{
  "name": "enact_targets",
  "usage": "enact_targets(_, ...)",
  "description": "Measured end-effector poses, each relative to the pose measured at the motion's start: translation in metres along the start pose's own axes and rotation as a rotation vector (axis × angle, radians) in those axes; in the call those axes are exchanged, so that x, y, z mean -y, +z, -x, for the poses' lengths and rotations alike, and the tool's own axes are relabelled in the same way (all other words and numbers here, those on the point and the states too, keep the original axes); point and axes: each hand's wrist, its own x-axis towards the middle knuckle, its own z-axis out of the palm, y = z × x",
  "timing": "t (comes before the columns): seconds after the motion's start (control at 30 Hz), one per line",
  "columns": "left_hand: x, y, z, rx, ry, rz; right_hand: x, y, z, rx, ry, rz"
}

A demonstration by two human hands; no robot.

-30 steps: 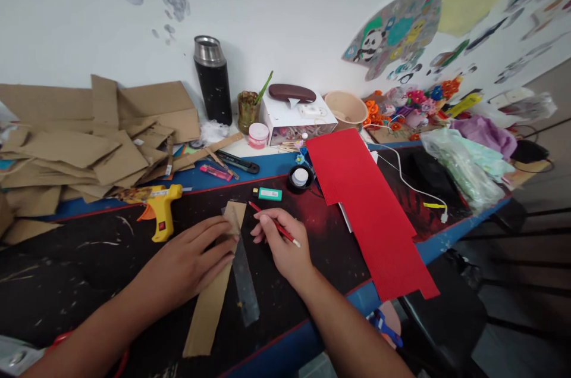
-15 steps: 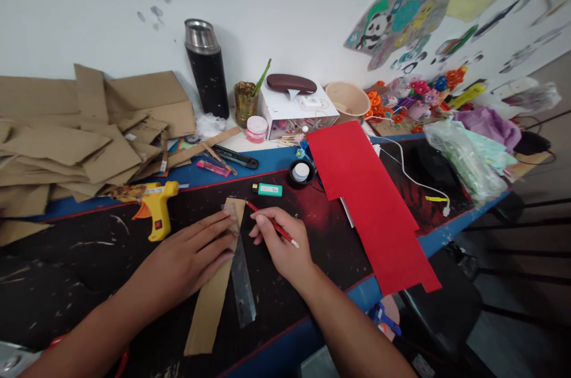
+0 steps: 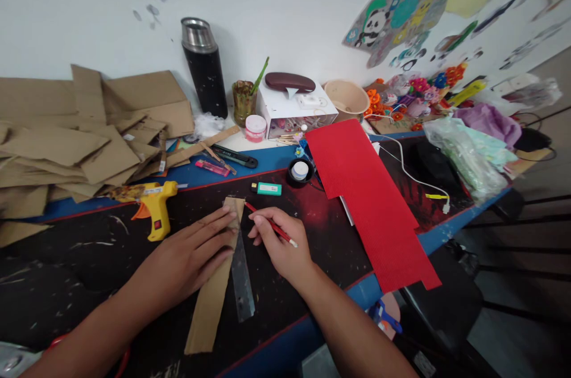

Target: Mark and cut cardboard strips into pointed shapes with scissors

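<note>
My left hand point(image 3: 200, 253) lies flat with its fingers stretched over a strip of cardboard point(image 3: 206, 321) and a clear ruler point(image 3: 243, 286). The ruler crosses the strip's upper part at a slant, and its lower end sticks out to the right over the dark mat. Between the thumb and fingers of my right hand point(image 3: 285, 241) is a red pencil point(image 3: 277, 227). Its tip points up and left, by the strip's top right corner; whether it touches the cardboard I cannot tell. A green lighter point(image 3: 269, 189) rests just beyond.
A yellow glue gun point(image 3: 159, 211) lies left of my left hand, before piled cardboard point(image 3: 89, 140). Red corrugated sheet point(image 3: 370, 205) covers the mat's right part. Along the wall stand a black flask point(image 3: 205, 74) and a white box point(image 3: 289, 107). Red-handled scissors point(image 3: 125, 360) are partly under my left forearm.
The ruler's lower end has shifted slightly up and left. Both hands stay almost where they were, and the pencil is still held. The view has drifted a little.
</note>
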Motion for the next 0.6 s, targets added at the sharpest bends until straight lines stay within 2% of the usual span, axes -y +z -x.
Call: enact_targets(0.6,0.0032,-0.0004,-0.0008,0.017,-0.027,0.070,-0.0027,-0.0005,0.0014,0.011,0.007,0.008)
